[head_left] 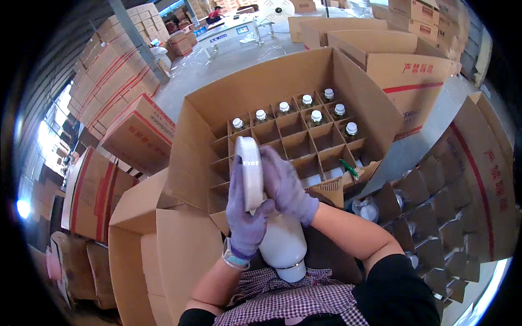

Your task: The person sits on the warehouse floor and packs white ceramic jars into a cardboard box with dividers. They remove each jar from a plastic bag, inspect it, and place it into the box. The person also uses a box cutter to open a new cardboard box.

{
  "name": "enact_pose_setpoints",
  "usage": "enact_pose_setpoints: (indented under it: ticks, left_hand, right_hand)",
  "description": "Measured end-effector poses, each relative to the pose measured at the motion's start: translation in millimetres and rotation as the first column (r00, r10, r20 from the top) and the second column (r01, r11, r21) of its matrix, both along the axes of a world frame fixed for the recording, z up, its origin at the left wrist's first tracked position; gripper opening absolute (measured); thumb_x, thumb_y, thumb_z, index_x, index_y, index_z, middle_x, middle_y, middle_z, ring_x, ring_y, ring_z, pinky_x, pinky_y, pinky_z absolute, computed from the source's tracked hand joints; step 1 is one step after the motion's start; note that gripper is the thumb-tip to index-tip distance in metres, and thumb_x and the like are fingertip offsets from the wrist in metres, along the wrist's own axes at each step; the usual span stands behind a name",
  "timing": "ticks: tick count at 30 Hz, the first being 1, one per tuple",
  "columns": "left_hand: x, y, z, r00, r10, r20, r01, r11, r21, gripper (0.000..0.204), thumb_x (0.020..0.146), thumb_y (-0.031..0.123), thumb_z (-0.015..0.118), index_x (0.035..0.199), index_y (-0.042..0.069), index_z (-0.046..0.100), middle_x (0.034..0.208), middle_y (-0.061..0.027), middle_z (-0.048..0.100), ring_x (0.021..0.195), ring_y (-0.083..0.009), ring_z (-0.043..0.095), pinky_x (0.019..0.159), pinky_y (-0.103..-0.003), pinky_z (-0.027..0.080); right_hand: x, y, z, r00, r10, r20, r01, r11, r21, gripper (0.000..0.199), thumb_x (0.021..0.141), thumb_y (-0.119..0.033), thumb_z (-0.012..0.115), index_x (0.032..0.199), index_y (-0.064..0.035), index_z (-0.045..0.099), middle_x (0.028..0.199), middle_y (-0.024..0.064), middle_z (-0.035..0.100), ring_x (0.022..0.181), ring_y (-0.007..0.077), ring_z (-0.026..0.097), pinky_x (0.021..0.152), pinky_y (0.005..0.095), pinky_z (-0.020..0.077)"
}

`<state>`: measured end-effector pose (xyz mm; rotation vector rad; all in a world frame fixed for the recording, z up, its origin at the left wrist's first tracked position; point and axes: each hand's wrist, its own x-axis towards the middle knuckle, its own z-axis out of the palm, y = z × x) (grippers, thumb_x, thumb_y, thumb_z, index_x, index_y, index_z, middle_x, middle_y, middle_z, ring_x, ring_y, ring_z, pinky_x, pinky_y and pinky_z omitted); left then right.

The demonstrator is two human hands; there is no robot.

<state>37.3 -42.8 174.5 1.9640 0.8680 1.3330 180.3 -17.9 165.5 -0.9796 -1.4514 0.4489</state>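
Observation:
In front of my chest I hold a thick white roll [250, 171], seen edge-on, glossy like wound tape or film. My left hand [244, 212], in a grey-purple glove, is closed round its left side and lower end. My right hand [288, 185], gloved alike, presses curled fingers against the roll's right side; its fingertips are partly hidden. Below the hands, a white bottle-shaped object [284, 244] rests over my lap, its narrow end towards me. Just beyond stands an open carton [261, 81] with cardboard dividers; several white-capped bottles [316, 117] fill some far and right cells.
A green slim tool [348, 167] lies on the carton's near-right dividers. At right, another divided carton [484, 179] holds wrapped items. An open carton [136, 239] stands at left. More cartons [402, 70] and stacked boxes [111, 81] stand farther off, with a white machine [231, 30] behind.

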Motion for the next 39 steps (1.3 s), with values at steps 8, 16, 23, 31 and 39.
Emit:
enact_pose_setpoints:
  ticks: [8, 16, 23, 31, 39]
  left_hand:
    - [-42.7, 48.9, -17.7, 0.958, -0.27, -0.095, 0.246, 0.946, -0.211, 0.098, 0.075, 0.078, 0.067, 0.127, -0.005, 0.061, 0.127, -0.0152, 0.065, 0.119, -0.0238, 0.062, 0.099, -0.038, 0.05]
    - [-54.7, 66.9, -73.0, 0.843, -0.533, 0.077, 0.507, 0.738, -0.445, 0.077, 0.092, 0.069, 0.054, 0.12, -0.002, 0.064, 0.119, -0.013, 0.065, 0.115, -0.0229, 0.059, 0.105, -0.037, 0.042]
    - [-61.2, 52.6, -79.1, 0.86, -0.51, 0.016, 0.485, 0.809, -0.332, 0.061, 0.102, 0.055, 0.043, 0.107, 0.001, 0.072, 0.11, -0.017, 0.069, 0.112, -0.0301, 0.062, 0.104, -0.041, 0.044]
    - [-42.9, -27.8, -9.8, 0.875, -0.248, -0.417, 0.265, 0.964, -0.018, 0.068, 0.098, 0.061, 0.039, 0.119, 0.003, 0.068, 0.115, -0.018, 0.067, 0.107, -0.034, 0.062, 0.094, -0.043, 0.046]
    - [-120.5, 65.9, -149.4, 0.405, 0.145, -0.903, -0.181, 0.98, 0.076, 0.042, 0.098, 0.039, 0.05, 0.115, 0.006, 0.07, 0.11, -0.0162, 0.069, 0.106, -0.0378, 0.063, 0.092, -0.046, 0.048]
  right_hand:
    - [79.1, 8.6, -30.2, 0.984, 0.073, 0.161, 0.01, 0.889, -0.458, 0.035, 0.097, -0.028, 0.054, 0.12, -0.003, 0.063, 0.102, 0.0089, 0.071, 0.09, 0.0265, 0.068, 0.08, 0.0395, 0.0535]
    - [56.8, -25.7, -87.7, 0.817, 0.49, -0.304, -0.571, 0.761, -0.308, 0.031, 0.096, -0.027, 0.06, 0.116, -0.0051, 0.07, 0.114, 0.0072, 0.068, 0.112, 0.0176, 0.06, 0.101, 0.0334, 0.0446]
    - [51.8, -38.6, -91.0, 0.849, 0.445, -0.284, -0.518, 0.804, -0.291, 0.033, 0.099, -0.032, 0.058, 0.11, -0.0041, 0.072, 0.108, 0.0073, 0.07, 0.109, 0.0189, 0.062, 0.1, 0.0335, 0.0452]
    - [21.7, -49.2, -106.9, 0.724, 0.4, -0.562, -0.617, 0.739, -0.269, 0.035, 0.105, -0.029, 0.048, 0.11, -0.0016, 0.071, 0.117, 0.012, 0.069, 0.115, 0.0222, 0.063, 0.107, 0.0368, 0.0442]
    - [43.0, -92.0, -12.9, 0.958, 0.244, 0.152, -0.248, 0.969, 0.01, 0.039, 0.104, -0.026, 0.041, 0.116, -0.0015, 0.069, 0.127, 0.0147, 0.065, 0.109, 0.0226, 0.066, 0.1, 0.0343, 0.0486]
